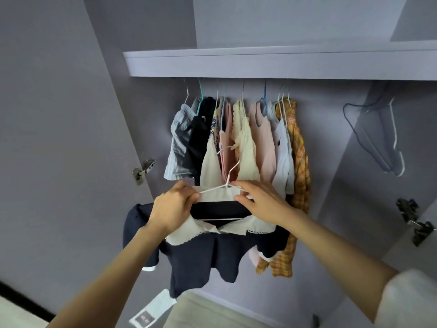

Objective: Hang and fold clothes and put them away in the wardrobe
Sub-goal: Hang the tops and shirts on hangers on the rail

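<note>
Before the open wardrobe: both bare arms reach up and forward, the hands close together at the collar of a navy top [212, 254].
Left hand [173, 209]: fingers curled, pinching the white collar [189, 233] and the shoulder of a white hanger [221, 188].
Right hand [260, 202]: fingers bent, thumb and fingertips gripping the hanger's other shoulder and the collar fabric.
Navy top: soft knit, scalloped white collar, white-edged short sleeves, a paper tag [153, 308] dangling below; it hangs on the hanger, just below the row of hung clothes [236, 138].
Hung clothes: cream, pink, blue striped and orange plaid garments packed side by side under the shelf [272, 65].
Open room: to the right of the plaid shirt, only empty hangers [376, 136] hang.
</note>
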`<move>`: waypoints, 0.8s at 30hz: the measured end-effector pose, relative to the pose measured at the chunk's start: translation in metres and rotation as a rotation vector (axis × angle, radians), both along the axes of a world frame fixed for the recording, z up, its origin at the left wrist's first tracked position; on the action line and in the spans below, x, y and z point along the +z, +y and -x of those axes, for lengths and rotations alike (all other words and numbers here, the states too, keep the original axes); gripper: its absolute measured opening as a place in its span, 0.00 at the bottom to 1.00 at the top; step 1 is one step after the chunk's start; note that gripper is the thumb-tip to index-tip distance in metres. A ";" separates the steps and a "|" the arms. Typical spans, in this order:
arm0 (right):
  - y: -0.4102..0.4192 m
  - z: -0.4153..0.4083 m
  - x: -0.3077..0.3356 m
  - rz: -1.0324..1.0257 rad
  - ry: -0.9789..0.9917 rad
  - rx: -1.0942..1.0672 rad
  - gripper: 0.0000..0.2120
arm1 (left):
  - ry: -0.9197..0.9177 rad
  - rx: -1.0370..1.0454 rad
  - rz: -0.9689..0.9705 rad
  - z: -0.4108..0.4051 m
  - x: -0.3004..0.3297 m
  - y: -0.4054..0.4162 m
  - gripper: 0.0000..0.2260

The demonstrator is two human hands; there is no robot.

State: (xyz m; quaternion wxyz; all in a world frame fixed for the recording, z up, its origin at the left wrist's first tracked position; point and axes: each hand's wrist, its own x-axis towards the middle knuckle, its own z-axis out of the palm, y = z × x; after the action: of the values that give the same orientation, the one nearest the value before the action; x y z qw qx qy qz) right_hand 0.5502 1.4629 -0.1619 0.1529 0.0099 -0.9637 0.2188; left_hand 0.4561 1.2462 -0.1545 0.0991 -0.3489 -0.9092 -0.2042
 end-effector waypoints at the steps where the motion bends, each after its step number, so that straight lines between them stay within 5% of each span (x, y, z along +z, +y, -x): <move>1: -0.004 0.001 0.001 0.042 0.030 -0.005 0.13 | 0.008 -0.022 -0.009 -0.002 0.001 0.003 0.12; 6: -0.013 0.008 0.008 0.246 0.117 -0.088 0.16 | -0.058 -0.094 -0.143 -0.008 0.000 0.011 0.10; 10: -0.007 0.004 0.014 0.231 0.157 -0.223 0.18 | -0.148 -0.055 -0.196 0.006 -0.008 -0.014 0.32; 13: 0.010 -0.002 0.022 0.212 0.223 -0.300 0.15 | -0.405 0.096 -0.180 0.018 -0.024 -0.030 0.39; 15: 0.024 -0.006 0.024 0.243 0.274 -0.338 0.12 | -0.505 0.169 -0.183 0.022 -0.033 -0.028 0.29; 18: 0.043 -0.015 0.025 0.288 0.297 -0.384 0.10 | -0.415 0.290 -0.359 0.029 -0.032 -0.022 0.06; 22: 0.052 -0.028 0.020 0.250 0.235 -0.387 0.10 | -0.482 0.191 -0.580 0.029 -0.020 -0.016 0.03; 24: 0.048 -0.029 0.018 0.242 0.241 -0.379 0.10 | -0.664 0.022 -0.541 0.019 -0.018 -0.008 0.13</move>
State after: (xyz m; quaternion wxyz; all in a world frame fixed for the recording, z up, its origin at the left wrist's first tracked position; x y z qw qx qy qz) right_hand 0.5796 1.5109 -0.1435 0.3049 -0.1634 -0.8900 0.2970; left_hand 0.4367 1.2387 -0.1722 -0.1089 -0.2158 -0.8091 -0.5357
